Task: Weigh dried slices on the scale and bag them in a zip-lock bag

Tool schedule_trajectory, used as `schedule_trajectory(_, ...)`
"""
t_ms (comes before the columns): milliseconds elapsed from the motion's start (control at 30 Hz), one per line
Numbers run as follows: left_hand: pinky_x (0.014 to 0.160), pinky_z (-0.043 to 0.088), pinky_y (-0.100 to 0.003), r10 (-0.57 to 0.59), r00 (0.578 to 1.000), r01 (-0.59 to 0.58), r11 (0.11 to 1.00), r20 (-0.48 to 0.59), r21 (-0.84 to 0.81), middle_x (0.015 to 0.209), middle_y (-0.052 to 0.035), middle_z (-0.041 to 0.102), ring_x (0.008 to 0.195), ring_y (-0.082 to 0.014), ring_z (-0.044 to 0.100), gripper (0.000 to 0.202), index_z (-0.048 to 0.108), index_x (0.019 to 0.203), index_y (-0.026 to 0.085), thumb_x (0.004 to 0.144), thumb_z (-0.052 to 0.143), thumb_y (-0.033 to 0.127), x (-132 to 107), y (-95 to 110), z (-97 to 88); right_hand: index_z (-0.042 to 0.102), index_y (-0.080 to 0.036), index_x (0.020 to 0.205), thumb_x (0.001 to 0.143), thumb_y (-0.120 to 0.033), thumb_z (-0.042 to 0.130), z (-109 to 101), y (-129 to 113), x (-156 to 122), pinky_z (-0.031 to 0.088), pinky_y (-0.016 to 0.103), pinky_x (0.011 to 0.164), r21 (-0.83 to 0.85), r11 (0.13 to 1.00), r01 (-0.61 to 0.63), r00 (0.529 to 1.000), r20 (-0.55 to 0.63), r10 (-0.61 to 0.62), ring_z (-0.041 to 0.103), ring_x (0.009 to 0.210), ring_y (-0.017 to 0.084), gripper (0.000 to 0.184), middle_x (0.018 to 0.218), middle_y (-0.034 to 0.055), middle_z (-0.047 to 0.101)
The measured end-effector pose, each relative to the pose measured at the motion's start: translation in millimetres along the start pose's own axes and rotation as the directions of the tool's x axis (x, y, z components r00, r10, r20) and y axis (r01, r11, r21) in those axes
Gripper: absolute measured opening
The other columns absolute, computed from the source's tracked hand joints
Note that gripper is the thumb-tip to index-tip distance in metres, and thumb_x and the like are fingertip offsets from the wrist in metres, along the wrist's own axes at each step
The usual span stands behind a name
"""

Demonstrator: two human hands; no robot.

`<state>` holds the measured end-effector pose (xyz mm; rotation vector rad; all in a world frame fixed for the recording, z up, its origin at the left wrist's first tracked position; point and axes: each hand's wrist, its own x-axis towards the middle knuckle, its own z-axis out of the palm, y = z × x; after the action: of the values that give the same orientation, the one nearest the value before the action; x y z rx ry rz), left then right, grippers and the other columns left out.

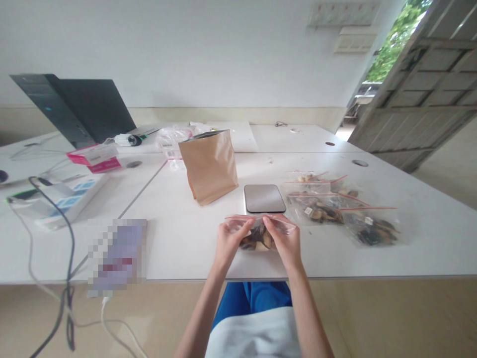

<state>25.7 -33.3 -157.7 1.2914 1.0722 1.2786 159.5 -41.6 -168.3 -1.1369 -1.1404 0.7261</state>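
Note:
Close to the table's front edge, a clear zip bag (257, 238) holds dark and pale dried pieces that look like sliced mushrooms. My left hand (231, 238) pinches its top edge on the left, thumb pointing inward. On the right side of the same edge, my right hand (285, 238) grips with thumb and fingers. Just beyond the bag lies a small flat scale (264, 198) with a grey top and nothing on it. A brown paper pouch (210, 166) stands upright behind and left of the scale, its top open.
Several filled zip bags (372, 231) with red seal lines lie to the right. On the left are a blurred-out flat object (121, 253), a power strip (70, 201), cables (69, 248), pink boxes (95, 156) and a black computer case (74, 109). Crumpled clear plastic (173, 139) lies behind the pouch.

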Motion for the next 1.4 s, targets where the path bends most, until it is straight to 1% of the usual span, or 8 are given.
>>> schedule_trajectory(100,0.067,0.048,-0.024,-0.013,0.997,0.016,0.999,0.081,-0.033,0.089,-0.0083,0.073,0.078,-0.0187,0.065,0.031,0.074,0.086,0.013,0.07,0.069,0.04,0.9,1.2,-1.5,0.07,-0.018,0.077,0.076,-0.036,0.066,-2.2,2.1,2.4,0.051,0.031,0.073,0.01,1.0,-0.009,0.997,0.072,0.009,0.066,0.079,0.02,0.019,0.079,0.0057,0.071)
schedule_trajectory(300,0.056,0.042,-0.021,-0.055,0.998,0.055,0.998,-0.04,0.006,0.069,-0.0048,0.07,0.061,-0.0126,0.059,0.031,0.072,0.075,0.013,0.07,0.069,0.043,3.4,-4.6,-2.2,0.069,-0.018,0.083,0.075,-0.039,0.067,-2.0,1.1,3.3,0.051,0.03,0.073,0.058,0.993,-0.102,0.971,0.221,0.086,0.067,0.079,0.02,0.023,0.082,0.0058,0.073)
schedule_trajectory(533,0.059,0.043,-0.022,0.023,0.998,-0.018,0.997,-0.056,0.077,0.069,-0.0041,0.068,0.064,-0.0139,0.06,0.032,0.068,0.074,0.014,0.072,0.066,0.045,6.2,-5.7,2.9,0.07,-0.016,0.08,0.074,-0.037,0.067,4.4,-0.4,7.8,0.049,0.028,0.069,0.035,0.997,-0.073,0.988,0.136,0.068,0.064,0.074,0.018,0.022,0.078,0.0055,0.071)
schedule_trajectory(800,0.064,0.044,-0.023,0.191,0.954,-0.133,0.96,-0.229,0.245,0.07,-0.0028,0.064,0.067,-0.014,0.059,0.029,0.063,0.069,0.017,0.078,0.061,0.045,2.4,-5.4,12.6,0.065,-0.017,0.064,0.073,-0.039,0.067,18.1,-3.3,3.6,0.045,0.025,0.054,-0.029,1.0,0.003,0.999,-0.038,-0.004,0.059,0.056,0.015,0.024,0.059,0.002,0.065)
schedule_trajectory(967,0.053,0.039,-0.021,0.027,0.983,-0.008,0.994,-0.179,0.106,0.06,-0.0013,0.063,0.054,-0.0111,0.054,0.036,0.067,0.068,0.014,0.074,0.063,0.05,12.5,-8.3,0.1,0.072,-0.016,0.079,0.08,-0.049,0.058,14.6,-0.7,7.7,0.05,0.03,0.07,0.001,1.0,-0.027,0.998,0.061,0.027,0.066,0.075,0.021,0.035,0.078,0.0076,0.073)
schedule_trajectory(1067,0.049,0.036,-0.021,-0.042,0.996,0.044,0.999,-0.079,0.032,0.059,-0.0027,0.064,0.05,-0.0099,0.051,0.041,0.069,0.065,0.012,0.074,0.062,0.052,15.5,-8.7,-9.7,0.065,-0.017,0.06,0.081,-0.064,0.044,9.9,3.4,7.8,0.045,0.028,0.055,-0.064,0.99,-0.129,0.991,0.032,0.131,0.059,0.055,0.018,0.056,0.053,0.0049,0.063)
schedule_trajectory(1200,0.05,0.039,-0.022,-0.087,0.996,0.086,0.992,-0.013,-0.092,0.058,-0.0052,0.066,0.05,-0.0118,0.055,0.049,0.07,0.062,0.011,0.078,0.055,0.055,12.0,-6.9,-10.8,0.04,-0.022,0.044,0.077,-0.072,0.043,8.2,12.7,5.9,0.032,0.028,0.044,-0.103,0.975,-0.197,0.975,-0.121,0.184,0.041,0.042,0.013,0.059,0.037,-0.0023,0.039)
schedule_trajectory(1400,0.059,0.047,-0.026,-0.231,0.971,0.214,0.95,-0.052,-0.225,0.054,-0.0078,0.066,0.054,-0.0171,0.062,0.067,0.069,0.059,0.012,0.076,0.042,0.071,13.6,-11.9,-2.0,0.058,-0.02,0.052,0.073,-0.074,0.047,9.5,15.0,8.5,0.045,0.029,0.051,0.073,0.964,-0.257,0.963,-0.059,0.262,0.057,0.051,0.019,0.059,0.05,0.0047,0.061)
